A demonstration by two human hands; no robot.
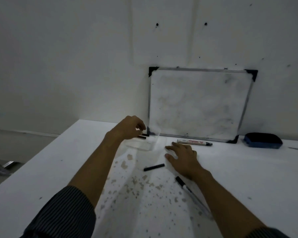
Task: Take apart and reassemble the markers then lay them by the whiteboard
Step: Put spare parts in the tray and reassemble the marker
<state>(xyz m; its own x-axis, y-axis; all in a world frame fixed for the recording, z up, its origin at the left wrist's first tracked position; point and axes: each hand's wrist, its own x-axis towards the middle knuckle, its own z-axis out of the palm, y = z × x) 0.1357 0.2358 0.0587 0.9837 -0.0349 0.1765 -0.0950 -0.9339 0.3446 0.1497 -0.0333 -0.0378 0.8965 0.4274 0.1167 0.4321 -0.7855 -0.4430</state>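
Note:
A whiteboard [196, 103] leans against the wall at the back of the table. A white marker [193, 142] lies along its lower edge, dark tip to the right. My left hand [129, 127] hovers at the board's lower left corner, fingers curled above a small black piece [143, 136] by a clear plastic tray [143, 143]; whether it grips the piece is unclear. My right hand [182, 157] rests flat on the table with fingers spread, holding nothing. A black cap [154, 167] lies just left of it. A second marker [191, 193] lies under my right forearm.
A blue board eraser [263, 140] sits right of the whiteboard. The white table [41, 177] is speckled with worn patches in the middle. Its left edge drops to the floor at far left.

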